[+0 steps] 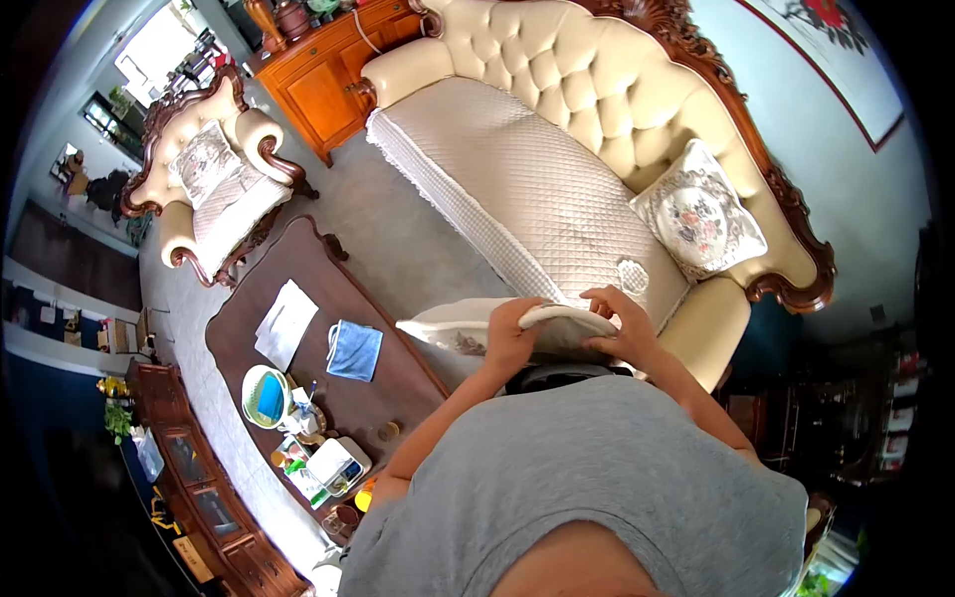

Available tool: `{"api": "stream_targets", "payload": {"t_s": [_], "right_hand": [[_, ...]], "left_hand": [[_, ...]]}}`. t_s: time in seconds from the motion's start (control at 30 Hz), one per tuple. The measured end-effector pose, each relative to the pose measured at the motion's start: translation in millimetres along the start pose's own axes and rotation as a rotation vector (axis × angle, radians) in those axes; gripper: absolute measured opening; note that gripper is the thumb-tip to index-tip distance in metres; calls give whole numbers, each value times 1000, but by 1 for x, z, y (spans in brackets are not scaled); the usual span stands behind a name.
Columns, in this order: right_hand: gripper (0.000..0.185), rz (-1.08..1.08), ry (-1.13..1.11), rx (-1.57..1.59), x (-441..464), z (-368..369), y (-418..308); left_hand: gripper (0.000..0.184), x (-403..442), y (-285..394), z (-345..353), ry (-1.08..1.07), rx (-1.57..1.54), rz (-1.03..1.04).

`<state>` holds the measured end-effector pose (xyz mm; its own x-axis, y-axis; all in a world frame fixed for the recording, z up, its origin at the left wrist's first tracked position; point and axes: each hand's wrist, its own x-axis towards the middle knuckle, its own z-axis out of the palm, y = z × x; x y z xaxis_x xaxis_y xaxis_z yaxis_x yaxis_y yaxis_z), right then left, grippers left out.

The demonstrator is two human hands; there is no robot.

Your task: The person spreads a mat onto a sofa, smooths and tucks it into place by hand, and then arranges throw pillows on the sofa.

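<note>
Close in front of my body I hold a cream cushion [458, 316] seen nearly edge-on, its patterned face mostly turned away. The fingers of my left hand [511, 334] are closed over its upper edge. My right hand [625, 326] pinches the rim at the other end, thumb and fingers bent around it. Part of the cushion between my hands and torso is hidden. Just beyond stands the cream sofa [517, 159] with a quilted cover, and a floral cushion [699, 211] leans at its right end.
To the left is a dark wooden coffee table [288, 249] with papers [286, 323], a folded blue cloth [355, 350], a green-white basket [266, 396] and a white box [338, 466]. A carved armchair [214, 184] stands beyond, near an orange-brown cabinet [318, 85].
</note>
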<state>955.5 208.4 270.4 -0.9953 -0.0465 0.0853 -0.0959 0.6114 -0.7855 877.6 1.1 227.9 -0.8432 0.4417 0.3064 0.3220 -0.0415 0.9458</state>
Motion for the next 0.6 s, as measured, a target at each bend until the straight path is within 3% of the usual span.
{"api": "stream_targets", "payload": {"t_s": [0.13,0.27,0.37,0.43,0.47,0.53,0.6], "right_hand": [[68,-123,-164,-151,50,19,95],[66,259,-338,-145,120,19,156],[65,322,-356,-128,173,22,246],[83,554,-483,241,216,36,311],[83,544,-484,250,244,41,301],[101,538,-94,743,297,55,242],[112,535,-86,833,358,60,221]], "left_hand": [[10,32,-28,-59,314,-55,-80],[10,73,-73,-108,428,-62,-197],[11,121,-93,-154,481,-138,-230],[8,166,-79,-180,558,-319,-327],[8,185,-82,-197,559,-306,-322],[9,211,-89,-234,601,-271,-399],[9,228,-113,-268,591,-309,-313]]}}
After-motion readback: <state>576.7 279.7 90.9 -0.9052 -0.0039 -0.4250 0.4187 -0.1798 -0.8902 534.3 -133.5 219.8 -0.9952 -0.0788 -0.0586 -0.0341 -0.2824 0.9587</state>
